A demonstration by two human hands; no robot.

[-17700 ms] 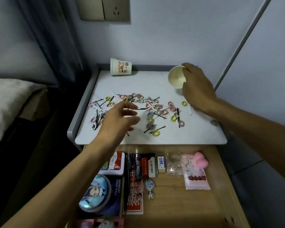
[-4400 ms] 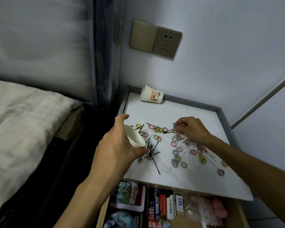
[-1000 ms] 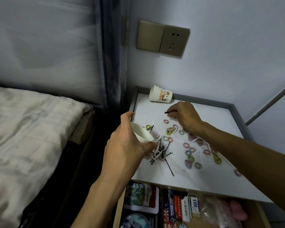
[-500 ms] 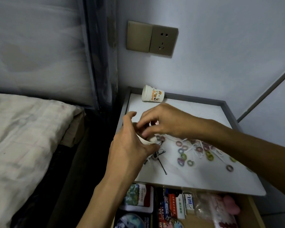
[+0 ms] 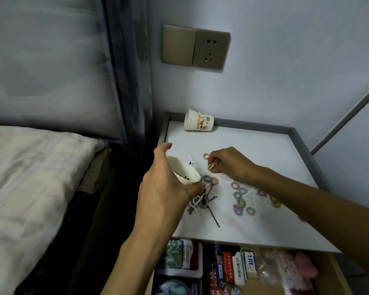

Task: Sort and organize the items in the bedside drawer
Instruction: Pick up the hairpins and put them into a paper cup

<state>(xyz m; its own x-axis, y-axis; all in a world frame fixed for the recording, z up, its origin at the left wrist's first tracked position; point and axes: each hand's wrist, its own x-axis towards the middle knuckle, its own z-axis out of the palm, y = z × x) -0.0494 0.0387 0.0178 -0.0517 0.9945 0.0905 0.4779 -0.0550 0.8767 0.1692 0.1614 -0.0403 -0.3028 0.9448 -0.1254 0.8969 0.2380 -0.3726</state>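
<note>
My right hand (image 5: 228, 162) pinches a yellow hair tie (image 5: 211, 166) between thumb and fingertips, just above the nightstand top (image 5: 264, 150), toward its left edge. My left hand (image 5: 164, 184) is wrapped round a plain white cup (image 5: 186, 173), held tilted beside that edge, with its mouth turned up toward the tie. Black hairpins show inside the cup.

The biggest risk, I think, is the tilt. If I lean the cup further, the pins could slide out over the left edge into the dark gap by the bed (image 5: 30, 177). If this tie goes into the same cup, the sorting is muddled. The tie is springy and could flick out of so light a pinch. White threads (image 5: 255, 194) run among the loose ties, so lifting one may drag its neighbours along.

There are two cups: the one I hold and a printed cup (image 5: 198, 123) lying on its side in the far left corner. I make out about a dozen loose hair ties (image 5: 241, 202) across the middle, plus the one in my fingers. The loose hairpins (image 5: 202, 201) are a tangled clump toward the near edge, and I cannot count them or those in the cup. Below the near edge the drawer (image 5: 337, 271) stands open, with boxes and packets packed along its back.
</note>
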